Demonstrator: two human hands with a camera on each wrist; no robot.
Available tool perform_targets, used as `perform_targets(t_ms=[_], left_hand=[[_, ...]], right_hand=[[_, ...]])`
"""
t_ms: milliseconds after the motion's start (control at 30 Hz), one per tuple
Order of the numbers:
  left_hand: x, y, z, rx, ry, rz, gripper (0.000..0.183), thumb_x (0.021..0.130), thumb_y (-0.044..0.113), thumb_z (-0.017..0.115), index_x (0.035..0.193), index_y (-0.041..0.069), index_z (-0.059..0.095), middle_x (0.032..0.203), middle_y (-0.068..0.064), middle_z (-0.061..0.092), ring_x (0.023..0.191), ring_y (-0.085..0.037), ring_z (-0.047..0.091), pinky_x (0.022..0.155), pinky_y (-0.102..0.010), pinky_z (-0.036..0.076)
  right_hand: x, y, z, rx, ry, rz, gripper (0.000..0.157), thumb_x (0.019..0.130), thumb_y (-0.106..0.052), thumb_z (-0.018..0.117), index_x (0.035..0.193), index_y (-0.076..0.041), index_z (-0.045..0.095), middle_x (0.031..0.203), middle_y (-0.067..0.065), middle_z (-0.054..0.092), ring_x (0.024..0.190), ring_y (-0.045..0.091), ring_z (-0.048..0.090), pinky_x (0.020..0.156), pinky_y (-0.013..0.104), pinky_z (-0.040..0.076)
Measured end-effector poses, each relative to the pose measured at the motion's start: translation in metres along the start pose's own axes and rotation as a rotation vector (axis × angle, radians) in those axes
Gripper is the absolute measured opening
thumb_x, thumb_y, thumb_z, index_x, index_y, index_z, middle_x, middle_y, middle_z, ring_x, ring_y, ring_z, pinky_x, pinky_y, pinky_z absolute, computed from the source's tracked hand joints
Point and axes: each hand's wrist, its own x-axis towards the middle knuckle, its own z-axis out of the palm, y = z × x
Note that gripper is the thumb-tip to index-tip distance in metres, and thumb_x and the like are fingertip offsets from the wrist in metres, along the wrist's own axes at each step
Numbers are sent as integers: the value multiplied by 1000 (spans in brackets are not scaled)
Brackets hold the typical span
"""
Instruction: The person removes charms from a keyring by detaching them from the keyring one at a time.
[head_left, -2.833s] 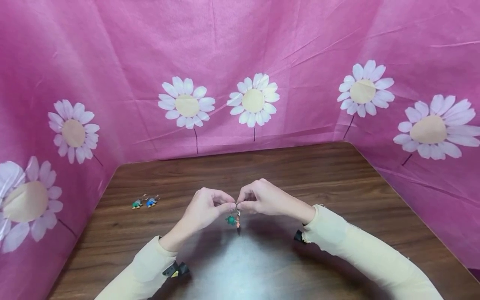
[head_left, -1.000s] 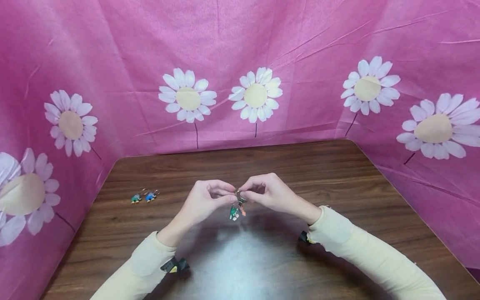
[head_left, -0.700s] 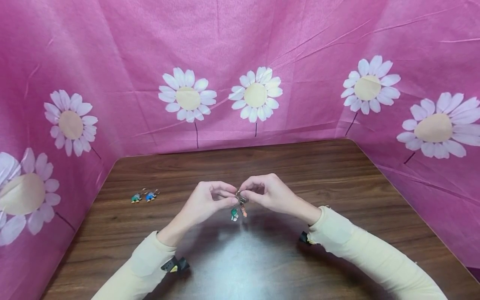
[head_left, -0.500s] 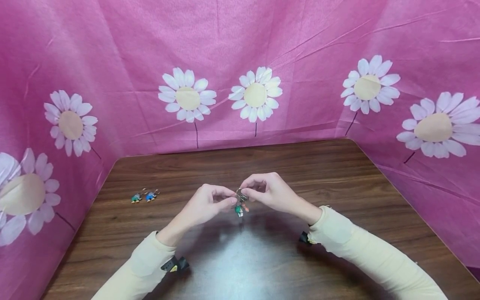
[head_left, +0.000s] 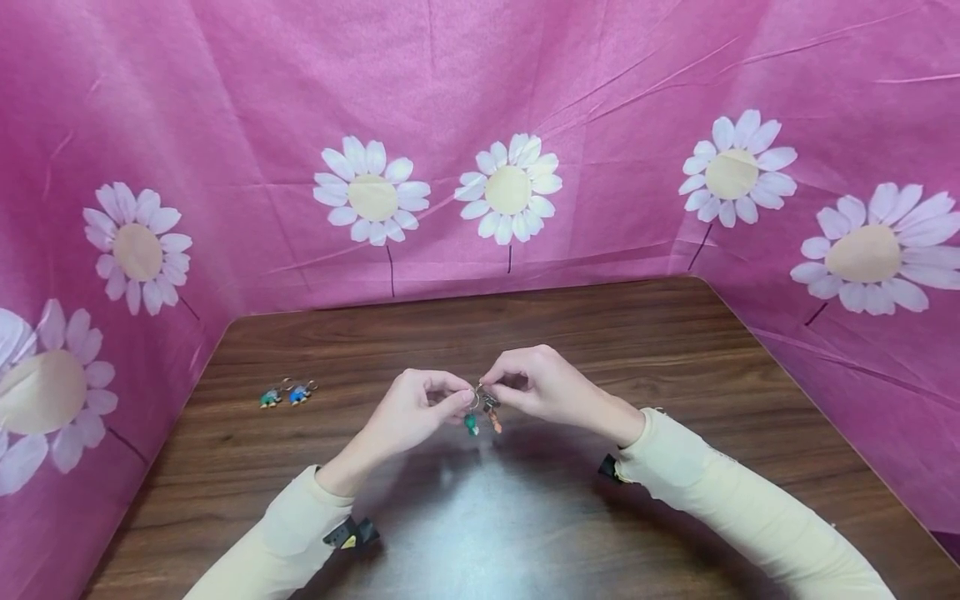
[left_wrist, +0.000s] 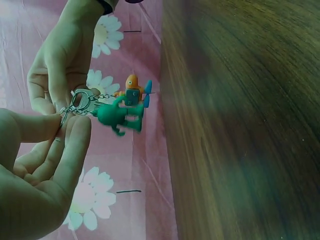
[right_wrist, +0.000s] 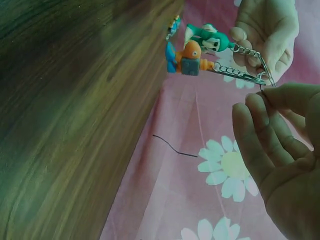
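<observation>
Above the table, two keychains hang between the hands. One carries a green figure (head_left: 471,425) and the other an orange figure with blue feet (right_wrist: 187,57). The left hand (head_left: 412,408) pinches a metal ring between thumb and forefinger, with the green figure dangling just below. The right hand (head_left: 542,388) pinches at the metal rings from the other side, the orange figure nearer to it. In the left wrist view the rings (left_wrist: 80,102) overlap between both hands' fingertips, and short chains lead to the figures. Whether the rings are linked I cannot tell.
Two more keychains lie at the left of the wooden table (head_left: 360,333): one with a green figure (head_left: 270,398), one with a blue figure (head_left: 299,394). A pink cloth (head_left: 600,208) printed with white daisies surrounds the table's back and sides.
Both hands are a little higher over the table than at first. The green and orange figures, bunched together half a second ago, now hang apart, with the rings visible between the fingertips.
</observation>
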Motion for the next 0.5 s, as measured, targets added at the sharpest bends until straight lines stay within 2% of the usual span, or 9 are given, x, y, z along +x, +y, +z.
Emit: perform_targets(t_ms=[133,267,400,500], left_hand=[[1,-2,1,21,-2,9,15,95,11,73,101,-3,75,91,-17,75,81,-31,74,73,-39,62],[3,-2,-1,29,3,21,16,92,14,77,97,-2,76,87,-17,75,79,-40,73,68,-34,62],[2,-1,-2,26,26,33,17,93,16,76,99,-1,76,87,-16,75,78,-34,74,70,-33,62],[2,-1,-4,7,47,37,18,94,17,75,100,0,76,86,-16,76,77,-29,75,72,-35,62]], right_hand=[[0,-2,2,5,8,25,10,88,-2,77,94,-11,77,84,-9,73,66,0,57,54,20,50],[1,-4,5,76,21,102,8,89,-6,77,95,-11,77,85,-9,74,67,2,63,56,22,53],[0,-3,6,171,20,220,8,92,-13,77,99,-13,76,85,-10,75,69,7,68,57,30,57],[-2,-1,5,280,-13,320,10,92,-15,77,101,-12,77,86,-7,76,72,12,71,61,37,60]])
